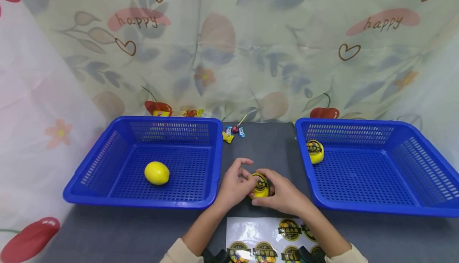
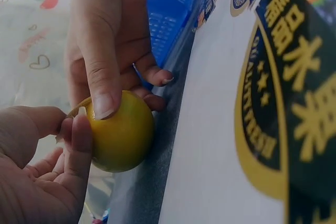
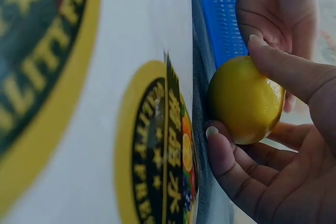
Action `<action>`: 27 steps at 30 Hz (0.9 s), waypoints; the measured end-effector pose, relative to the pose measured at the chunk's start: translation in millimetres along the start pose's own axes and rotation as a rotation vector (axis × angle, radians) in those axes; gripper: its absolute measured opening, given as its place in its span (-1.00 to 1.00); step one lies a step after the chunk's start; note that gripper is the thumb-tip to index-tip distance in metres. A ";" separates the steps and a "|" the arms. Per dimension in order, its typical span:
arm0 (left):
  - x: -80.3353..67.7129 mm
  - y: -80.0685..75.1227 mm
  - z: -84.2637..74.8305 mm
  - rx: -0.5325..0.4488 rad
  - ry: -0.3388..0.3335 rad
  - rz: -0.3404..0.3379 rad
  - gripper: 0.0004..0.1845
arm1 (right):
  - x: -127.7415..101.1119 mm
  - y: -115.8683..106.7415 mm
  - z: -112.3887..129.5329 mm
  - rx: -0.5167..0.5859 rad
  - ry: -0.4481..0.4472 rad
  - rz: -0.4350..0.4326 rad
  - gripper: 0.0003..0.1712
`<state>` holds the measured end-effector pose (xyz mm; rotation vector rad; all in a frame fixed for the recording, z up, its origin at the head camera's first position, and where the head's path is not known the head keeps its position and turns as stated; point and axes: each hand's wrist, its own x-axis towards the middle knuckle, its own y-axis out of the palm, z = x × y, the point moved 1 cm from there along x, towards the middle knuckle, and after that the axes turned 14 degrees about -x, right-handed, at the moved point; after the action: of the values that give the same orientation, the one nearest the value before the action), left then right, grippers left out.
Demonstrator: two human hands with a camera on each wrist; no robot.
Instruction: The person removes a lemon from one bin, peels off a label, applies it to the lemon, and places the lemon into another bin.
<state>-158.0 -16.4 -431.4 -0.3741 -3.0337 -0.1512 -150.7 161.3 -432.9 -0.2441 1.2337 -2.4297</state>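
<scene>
The right hand (image 1: 285, 193) has fingers clamped on 1 labelled lemon (image 3: 244, 100); the left hand (image 1: 236, 183) touches it, any pinch unclear.

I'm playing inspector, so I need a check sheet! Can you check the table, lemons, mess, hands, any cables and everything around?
Surface: dark grey tabletop.
Job's things: held lemon, stickered; plain lemon in left blue basket; stickered lemon in right blue basket; sticker sheet in front.
Clutter: sweets between the baskets, packets behind the left one.
Hands: right hand grips held lemon; left hand touches its sticker.
Cables: nothing seen.
Surroundings: printed curtain behind.
</scene>
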 end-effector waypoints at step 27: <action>1.4 -6.2 15.3 -0.047 -0.065 0.007 -0.59 | 0.3 3.8 -12.0 0.164 0.010 0.016 -0.13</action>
<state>-161.9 -20.4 -447.0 -0.4009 -3.0974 -0.2141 -153.9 167.9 -443.2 -0.1741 1.0292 -2.5046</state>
